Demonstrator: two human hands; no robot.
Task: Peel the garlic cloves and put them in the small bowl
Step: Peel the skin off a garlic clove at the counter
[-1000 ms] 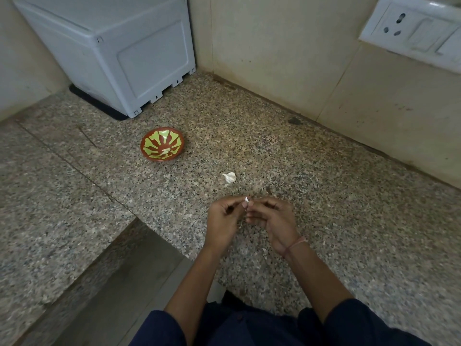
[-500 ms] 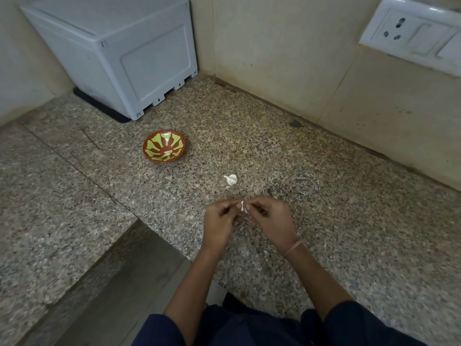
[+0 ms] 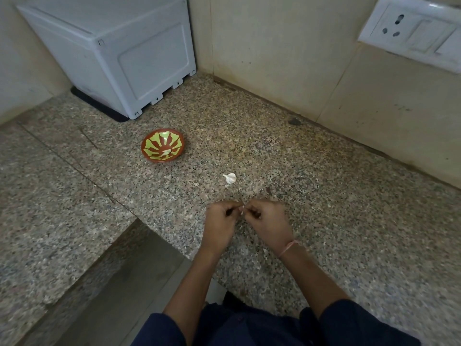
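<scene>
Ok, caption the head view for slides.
Left hand and right hand pinch one garlic clove; small bowl and spare clove beyond.

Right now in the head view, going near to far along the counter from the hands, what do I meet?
Left hand and right hand, both pinching a small garlic clove between them → loose garlic clove on the counter → small bowl, farther and to the left → white box at the back.
</scene>
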